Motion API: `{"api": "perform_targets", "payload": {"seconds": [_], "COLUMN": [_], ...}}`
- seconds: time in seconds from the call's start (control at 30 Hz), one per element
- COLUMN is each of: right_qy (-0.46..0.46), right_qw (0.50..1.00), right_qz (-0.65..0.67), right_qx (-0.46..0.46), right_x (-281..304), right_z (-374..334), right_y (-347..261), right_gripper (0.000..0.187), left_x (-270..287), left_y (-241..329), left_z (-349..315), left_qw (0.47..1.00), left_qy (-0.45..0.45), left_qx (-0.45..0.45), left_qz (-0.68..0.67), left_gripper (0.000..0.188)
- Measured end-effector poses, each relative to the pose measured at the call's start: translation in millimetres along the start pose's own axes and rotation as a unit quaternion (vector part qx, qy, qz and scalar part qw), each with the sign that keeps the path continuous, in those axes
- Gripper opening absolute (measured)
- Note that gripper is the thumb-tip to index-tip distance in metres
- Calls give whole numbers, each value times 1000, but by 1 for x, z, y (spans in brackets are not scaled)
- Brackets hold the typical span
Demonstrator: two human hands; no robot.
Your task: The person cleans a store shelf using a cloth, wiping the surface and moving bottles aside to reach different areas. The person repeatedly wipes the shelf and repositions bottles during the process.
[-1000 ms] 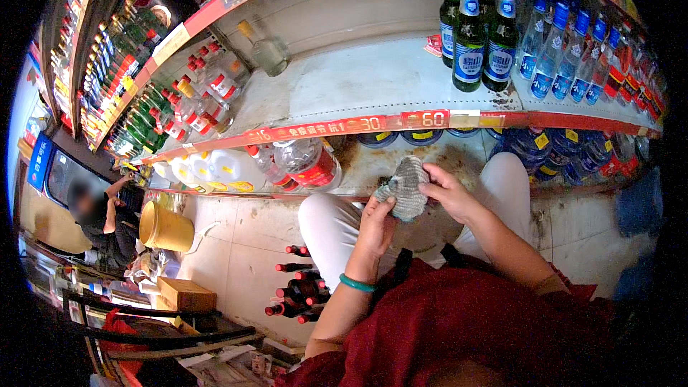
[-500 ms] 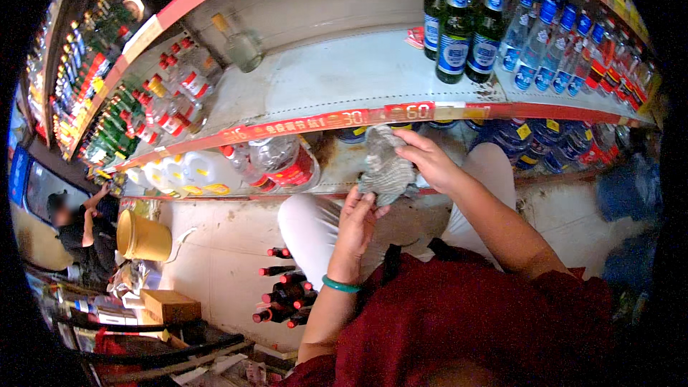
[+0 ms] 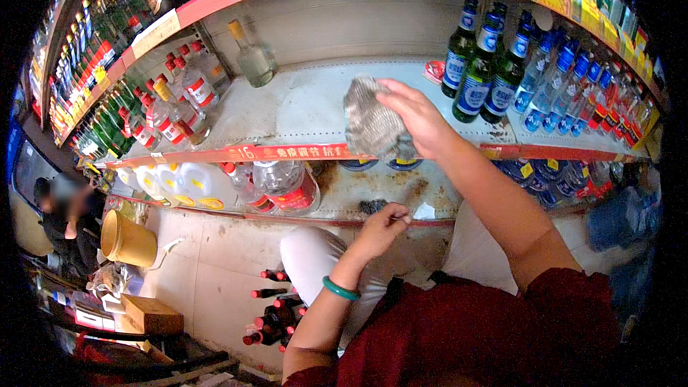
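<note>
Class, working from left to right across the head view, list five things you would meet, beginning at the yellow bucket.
Yellow bucket → clear glass bottle with a yellow cap → grey ribbed cloth held in the right hand → green beer bottles → blue-capped clear bottles.

Beside the yellow bucket [image 3: 130, 239], pale floor tiles [image 3: 204, 244] are catching light and showing dark specks. Right of the bucket, shelving [image 3: 301, 111] with red edge strips [image 3: 251, 153] is standing before a grey back panel [image 3: 358, 25]; left of it, a blue-framed glass cabinet [image 3: 32, 166] is standing.
</note>
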State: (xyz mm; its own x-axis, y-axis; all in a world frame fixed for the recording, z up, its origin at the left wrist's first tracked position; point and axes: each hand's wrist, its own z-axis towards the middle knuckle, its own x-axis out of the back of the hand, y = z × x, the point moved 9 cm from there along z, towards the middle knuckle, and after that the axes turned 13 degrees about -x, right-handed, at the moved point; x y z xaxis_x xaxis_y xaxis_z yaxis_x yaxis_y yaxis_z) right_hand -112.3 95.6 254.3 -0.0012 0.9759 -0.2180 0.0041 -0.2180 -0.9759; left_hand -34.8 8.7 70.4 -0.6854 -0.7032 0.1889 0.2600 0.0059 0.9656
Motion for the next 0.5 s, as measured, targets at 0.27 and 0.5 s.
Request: {"api": "perform_targets", "payload": {"seconds": [0.27,0.5], "right_qy": [-69,-87], "right_qw": [986,961], "right_qz": [-150,-263], "right_qx": [-9,-9], "right_x": [-34,-23], "right_z": [154,288], "right_y": [-10,33], "right_gripper": [33,39], "left_x": [-34,-83], "left_y": [-32,-93], "left_z": [75,77], "left_qw": [943,901], "left_qy": [-226,-313], "left_qx": [-49,-102], "left_qz": [240,281], "left_gripper": [41,32]}}
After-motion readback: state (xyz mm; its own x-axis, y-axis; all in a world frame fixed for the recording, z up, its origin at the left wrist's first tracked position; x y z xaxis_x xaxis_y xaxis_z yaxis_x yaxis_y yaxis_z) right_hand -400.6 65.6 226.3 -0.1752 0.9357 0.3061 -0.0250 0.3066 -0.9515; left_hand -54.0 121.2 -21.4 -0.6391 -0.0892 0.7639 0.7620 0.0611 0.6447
